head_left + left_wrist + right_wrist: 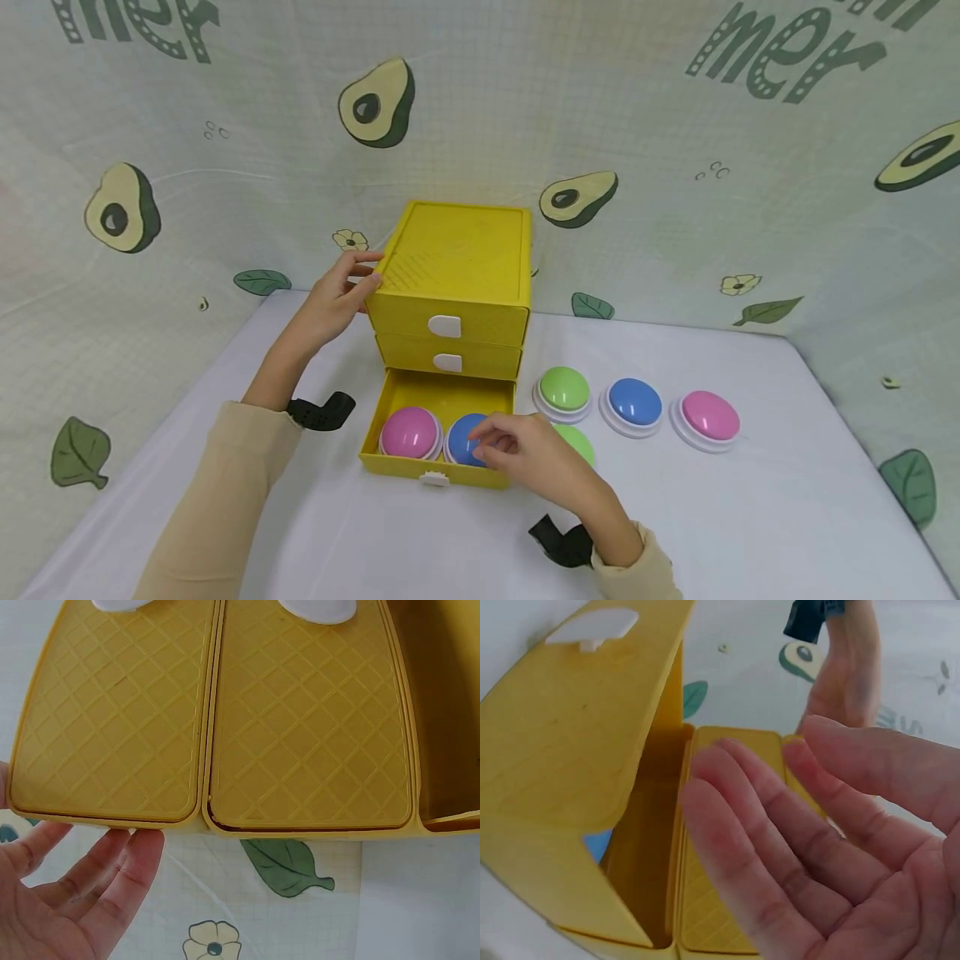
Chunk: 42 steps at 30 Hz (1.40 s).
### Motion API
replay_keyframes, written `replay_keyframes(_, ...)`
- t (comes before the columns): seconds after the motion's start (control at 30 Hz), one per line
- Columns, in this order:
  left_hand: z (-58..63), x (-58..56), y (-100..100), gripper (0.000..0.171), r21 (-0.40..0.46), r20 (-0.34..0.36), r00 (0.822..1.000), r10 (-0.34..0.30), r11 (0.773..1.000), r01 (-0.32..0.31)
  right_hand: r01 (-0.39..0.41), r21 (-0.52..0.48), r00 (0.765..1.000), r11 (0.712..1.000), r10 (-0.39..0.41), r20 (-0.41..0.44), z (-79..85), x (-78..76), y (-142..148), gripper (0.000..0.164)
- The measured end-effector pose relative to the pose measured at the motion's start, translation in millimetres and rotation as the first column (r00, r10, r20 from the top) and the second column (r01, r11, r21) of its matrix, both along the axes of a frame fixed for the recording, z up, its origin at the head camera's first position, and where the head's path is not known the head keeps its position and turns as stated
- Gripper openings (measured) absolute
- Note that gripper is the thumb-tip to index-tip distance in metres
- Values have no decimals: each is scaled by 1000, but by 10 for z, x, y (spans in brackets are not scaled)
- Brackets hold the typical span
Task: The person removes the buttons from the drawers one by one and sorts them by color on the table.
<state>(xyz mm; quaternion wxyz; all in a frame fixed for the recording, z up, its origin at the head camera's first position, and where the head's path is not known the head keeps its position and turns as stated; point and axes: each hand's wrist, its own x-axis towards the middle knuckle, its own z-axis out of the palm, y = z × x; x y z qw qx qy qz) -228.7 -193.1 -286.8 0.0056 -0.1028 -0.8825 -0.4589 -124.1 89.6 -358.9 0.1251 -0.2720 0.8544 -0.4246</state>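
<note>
A yellow three-drawer box (461,254) stands at the middle of the table with its bottom drawer (390,467) pulled out. A pink dome push light (408,431) with a white base lies in that drawer, left of a blue dome push light (461,440). My left hand (335,302) touches the box's left side near the top, and in the left wrist view its fingers (131,877) lie along the side wall. Over the drawer's front right corner hovers my right hand (543,460), its fingertips overlapping the blue light. Nothing shows in its palm in the right wrist view.
To the right of the box lie a green dome light (565,389), a blue one (634,402) and a pink one (709,417). Another green dome (576,443) is partly hidden behind my right hand. A patterned cloth (660,242) hangs behind the table.
</note>
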Motion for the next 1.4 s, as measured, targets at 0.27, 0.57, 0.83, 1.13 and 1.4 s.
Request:
replay_keyframes(0.27,12,10,5,48,-10,-7,1000,1,1000,-1,-14,-15,997,1000,13,-80,-133,-125,31,23)
replay_keyframes(0.57,21,22,0,48,-10,-7,1000,4,1000,-4,-95,107,992,990,103,-73,-305,-236,-30,31)
replay_keyframes(0.83,15,0,5,48,-9,-16,1000,-15,1000,15,-131,226,986,965,151,-74,-367,-289,-105,42)
replay_keyframes(1.13,19,-2,16,47,-17,-19,1000,-8,1000,8,-161,418,960,894,240,-145,-321,-357,-192,45)
replay_keyframes(1.4,17,8,7,48,-17,-17,1000,-10,1000,9,-158,488,920,858,307,-243,-360,-394,-197,42)
